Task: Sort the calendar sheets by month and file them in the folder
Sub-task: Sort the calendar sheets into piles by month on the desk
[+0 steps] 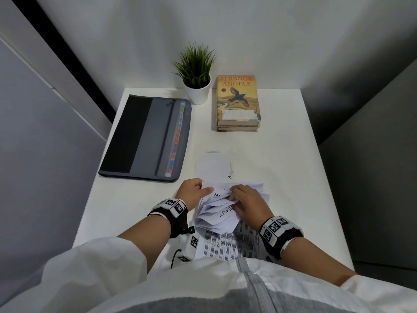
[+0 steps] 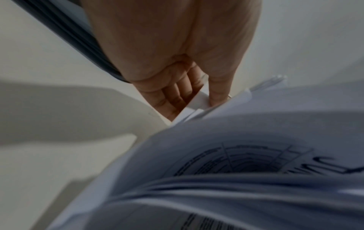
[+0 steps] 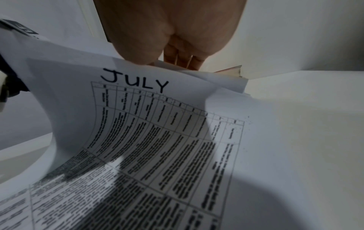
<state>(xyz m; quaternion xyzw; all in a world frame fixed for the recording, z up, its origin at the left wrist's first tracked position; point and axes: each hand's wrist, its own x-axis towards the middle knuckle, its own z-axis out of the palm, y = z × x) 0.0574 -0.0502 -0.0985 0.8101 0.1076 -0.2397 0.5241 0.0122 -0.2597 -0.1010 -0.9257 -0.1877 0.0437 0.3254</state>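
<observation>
Head view shows, at lower centre, the left hand [image 1: 191,192] pinching the calendar sheets [image 1: 222,213] while the right hand [image 1: 249,203] fingers lift corners, probably to read months; the closed folder [image 1: 146,136] waits at left.

White sleeves [image 1: 94,263], black wristbands [image 1: 173,213] bearing checkered marker tags.

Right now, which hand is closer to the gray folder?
Left. The left hand holds the calendar sheets just in front of the folder, at its near right corner. The right hand grips the sheets farther right.
</observation>
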